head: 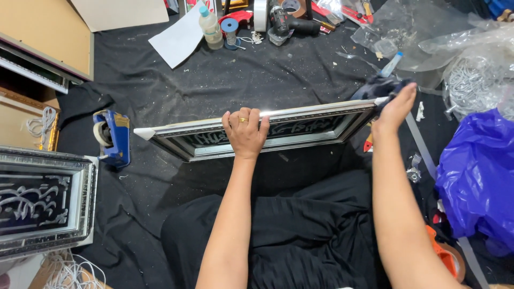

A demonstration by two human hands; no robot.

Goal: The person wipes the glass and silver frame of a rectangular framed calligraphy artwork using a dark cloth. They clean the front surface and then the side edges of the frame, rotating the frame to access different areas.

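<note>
My left hand (246,135) is wrapped over the top edge of a silver picture frame (257,140), fingers curled across the rail and a gold ring showing on one of them, gripping it near the middle. The frame stands tilted on its long edge on the black cloth (176,85) that covers the floor in front of my lap, its glass face turned away from me and towards the floor. My right hand (395,109) is at the frame's right corner, closed on a dark blue rag (381,85) that it presses against that corner.

Just past the rag lies a small tube with a blue cap (391,64), next to sheets of clear plastic wrap (428,32). A blue plastic bag (479,176) bulges at my right side, and an orange tape roll (448,258) sits near my right elbow. To the left of the frame, well apart from it, lies a blue tape dispenser (113,138). A second silver frame (45,200) with ornate silver lettering lies flat at the far left edge. Further out on the cloth I see a white sheet of paper (179,40), a plastic bottle (210,27), a spool of blue thread (231,29) and a cordless drill (289,24)
</note>
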